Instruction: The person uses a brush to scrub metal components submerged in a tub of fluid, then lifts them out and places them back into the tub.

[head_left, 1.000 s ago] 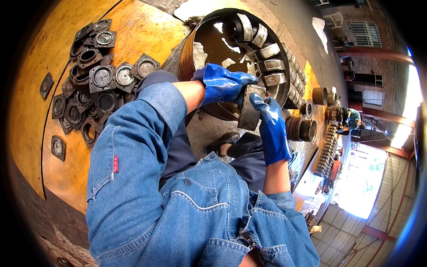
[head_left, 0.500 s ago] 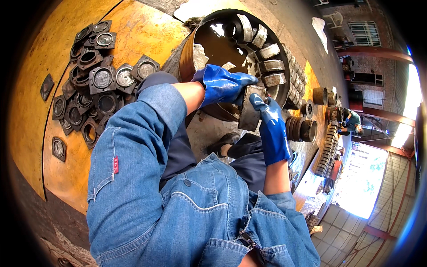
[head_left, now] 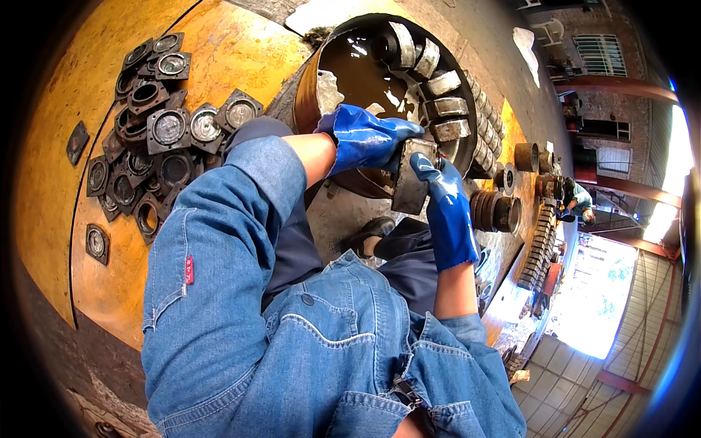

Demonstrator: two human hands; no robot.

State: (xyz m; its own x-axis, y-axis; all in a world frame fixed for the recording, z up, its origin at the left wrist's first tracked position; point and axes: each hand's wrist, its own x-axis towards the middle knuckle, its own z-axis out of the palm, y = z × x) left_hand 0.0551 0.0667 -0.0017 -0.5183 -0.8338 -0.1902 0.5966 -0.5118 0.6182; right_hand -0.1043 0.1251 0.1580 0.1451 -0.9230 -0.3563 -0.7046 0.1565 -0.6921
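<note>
The right hand (head_left: 444, 197), in a blue glove, is closed on a grey metal block (head_left: 411, 186), with the thumb pressed on its broad face and the fingers mostly hidden behind it. The left hand (head_left: 372, 139), gloved also in blue, is at the upper end of the same block, its fingers stretched toward the right; its thumb is hidden, so I cannot tell how firmly it grips. The block is held tilted at the near edge of a round tub (head_left: 308, 98), above the floor and in front of the person's shoe (head_left: 359, 237). Brown liquid (head_left: 358, 77) lies in the tub, and several other blocks (head_left: 444, 108) stand in a curve along its far right inner side. To the left, many dark square plates (head_left: 168, 128) with round centres are heaped on a yellow sheet (head_left: 237, 51). Right of the right hand lie some rings (head_left: 504, 213), and farther away a co-worker (head_left: 580, 198) is bending.
</note>
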